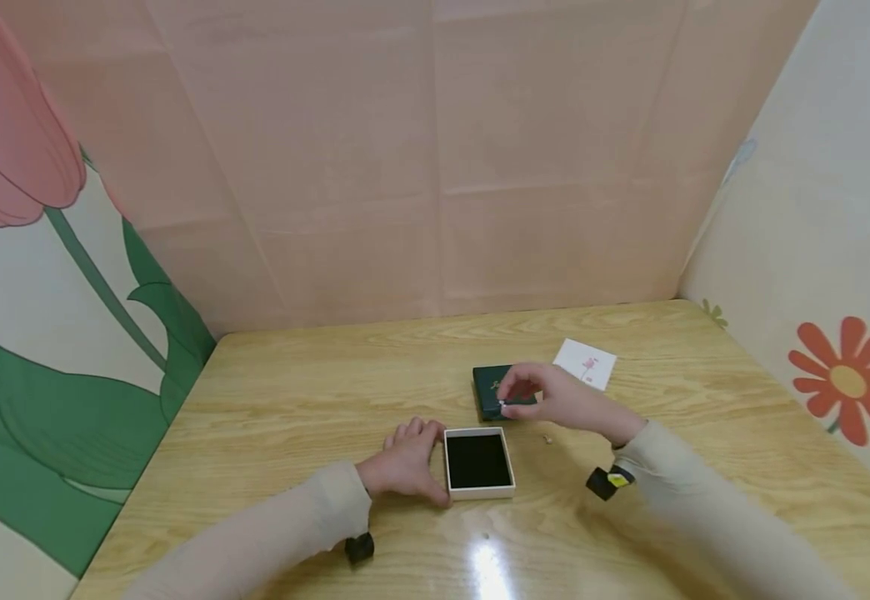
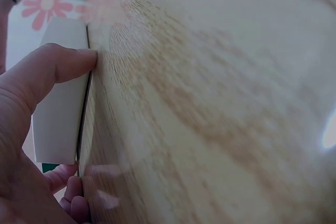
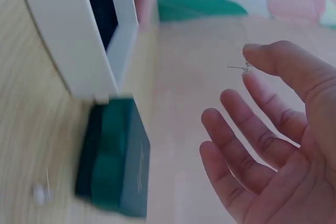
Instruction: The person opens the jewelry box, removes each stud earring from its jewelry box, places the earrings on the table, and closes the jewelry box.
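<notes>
On the table lies a shallow white box (image 1: pixel 477 493) with a black insert (image 1: pixel 477 460). My left hand (image 1: pixel 407 462) grips this box at its left side; the left wrist view shows the thumb (image 2: pixel 68 61) on the white wall and some fingers around the far corner. Over the dark green box (image 1: pixel 485 385), my right hand (image 1: pixel 547 398) pinches a small stud earring (image 3: pixel 246 68) between thumb and index fingertip. Its thin post sticks out, and the other fingers are spread loosely. A second stud earring (image 3: pixel 40 193) lies on the table (image 1: pixel 315 383), right of the white box.
A white card (image 1: pixel 581 358) with a pink print lies behind the right hand. A pink backdrop (image 1: pixel 435 167) rises at the table's back edge, with flower-printed panels at both sides. A bright light reflection shows on the table's front part.
</notes>
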Available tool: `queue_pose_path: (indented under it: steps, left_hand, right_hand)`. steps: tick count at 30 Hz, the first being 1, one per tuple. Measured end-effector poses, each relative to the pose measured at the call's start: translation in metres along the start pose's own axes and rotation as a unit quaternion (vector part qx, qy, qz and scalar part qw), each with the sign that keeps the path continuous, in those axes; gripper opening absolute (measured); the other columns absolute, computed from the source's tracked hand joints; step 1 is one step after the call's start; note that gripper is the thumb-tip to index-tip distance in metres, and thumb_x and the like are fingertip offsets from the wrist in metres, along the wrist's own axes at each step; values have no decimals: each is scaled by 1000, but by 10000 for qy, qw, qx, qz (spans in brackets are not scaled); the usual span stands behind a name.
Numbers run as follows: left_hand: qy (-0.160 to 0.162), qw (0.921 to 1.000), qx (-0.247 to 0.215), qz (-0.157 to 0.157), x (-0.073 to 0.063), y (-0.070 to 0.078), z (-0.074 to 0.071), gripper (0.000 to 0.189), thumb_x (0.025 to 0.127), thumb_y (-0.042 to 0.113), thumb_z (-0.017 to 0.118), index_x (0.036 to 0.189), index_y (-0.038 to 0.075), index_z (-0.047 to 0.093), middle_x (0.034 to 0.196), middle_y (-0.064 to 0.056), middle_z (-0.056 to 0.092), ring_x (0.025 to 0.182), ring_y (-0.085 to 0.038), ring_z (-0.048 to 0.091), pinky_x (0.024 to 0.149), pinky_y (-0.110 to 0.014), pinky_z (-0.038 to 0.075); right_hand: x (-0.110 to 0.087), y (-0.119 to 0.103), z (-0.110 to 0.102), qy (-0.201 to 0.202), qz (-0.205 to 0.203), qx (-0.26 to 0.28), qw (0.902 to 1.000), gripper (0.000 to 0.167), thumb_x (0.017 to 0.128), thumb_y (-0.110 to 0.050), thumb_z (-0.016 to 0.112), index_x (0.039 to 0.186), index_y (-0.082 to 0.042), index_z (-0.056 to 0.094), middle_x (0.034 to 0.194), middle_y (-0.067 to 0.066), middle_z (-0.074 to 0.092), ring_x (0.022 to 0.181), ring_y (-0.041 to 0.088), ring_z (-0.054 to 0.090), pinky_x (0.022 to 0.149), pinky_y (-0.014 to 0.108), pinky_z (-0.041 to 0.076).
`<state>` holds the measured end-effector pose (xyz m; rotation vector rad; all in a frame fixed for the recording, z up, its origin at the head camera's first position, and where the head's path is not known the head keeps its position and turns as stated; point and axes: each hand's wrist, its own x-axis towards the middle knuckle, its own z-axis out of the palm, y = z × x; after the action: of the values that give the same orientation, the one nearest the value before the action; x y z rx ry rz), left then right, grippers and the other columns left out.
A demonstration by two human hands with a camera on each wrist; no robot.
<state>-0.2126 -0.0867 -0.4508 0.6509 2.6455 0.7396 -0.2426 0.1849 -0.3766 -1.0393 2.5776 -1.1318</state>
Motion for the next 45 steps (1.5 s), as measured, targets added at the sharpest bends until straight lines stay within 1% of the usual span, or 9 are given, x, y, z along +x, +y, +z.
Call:
queue_pose_path:
  steps: [4,7,12,15,18,27,32,38,45]
  left_hand:
    - [-28,10000,1,-54,0,0,0,86,56,42,90,126,19,46,108,2,40,99,-20,35,80,-35,26]
    - [-35,10000,3,-84,0,1,0,86,56,42,90,126,19,46,109,2,41,100,-20,35,81,-36,26]
    - [-31,10000,17,-65,0,1,0,87,56,43,90,127,19,46,109,2,41,99,-20,35,80,-36,26]
    - [-24,10000,20,-42,0,1,-1,87,56,42,90,127,19,46,109,2,41,98,-20,35,80,-36,26]
    - [-23,10000,22,-47,0,2,-1,87,55,42,89,127,19,46,109,2,41,98,-20,35,80,-36,26]
    - [-28,10000,30,-74,0,2,0,86,54,41,90,125,19,46,108,2,40,97,-20,35,79,-36,26]
    - [-37,10000,47,-74,1,1,1,87,54,42,90,125,19,46,108,2,40,97,-20,35,79,-36,26]
    - [-26,10000,23,-44,1,1,0,88,55,42,90,127,18,46,108,2,40,97,-20,35,78,-35,26]
    - [-60,10000,0,-37,1,0,0,89,55,43,90,128,17,45,107,2,40,98,-20,35,78,-35,26]
  right_hand:
    - [-15,17,-18,361,200,-209,9989,19,88,-22,71,100,-9,65,97,-2,66,89,11,64,78,29,52]
    - [-25,33,-26,429,435,-214,9979,16,87,-18,72,98,-8,65,96,2,66,89,13,65,76,28,53]
    - [-39,56,-32,27,897,-130,9959,14,88,-15,71,96,-5,64,95,6,66,90,18,65,75,25,52]
    - [-45,67,-29,-258,955,-177,9949,15,88,-15,71,95,-4,64,94,5,66,90,17,64,76,24,51]
    - [-46,74,-23,-401,910,-299,9946,14,86,-16,72,92,-5,65,91,2,67,87,12,63,77,25,50]
    - [-43,82,-11,-532,542,-406,9963,8,83,-8,73,88,-6,68,87,1,68,81,5,58,78,23,48]
    - [-42,87,-8,-518,573,-688,9946,8,81,-9,74,87,-10,68,87,-2,64,80,3,53,76,22,45]
    - [-40,82,-6,-464,613,-1039,9916,10,78,-12,76,85,-14,68,83,-3,57,77,7,45,71,24,39]
    - [-39,78,-5,-441,583,-1156,9906,13,76,-15,77,85,-13,68,82,-1,57,77,9,47,71,25,38]
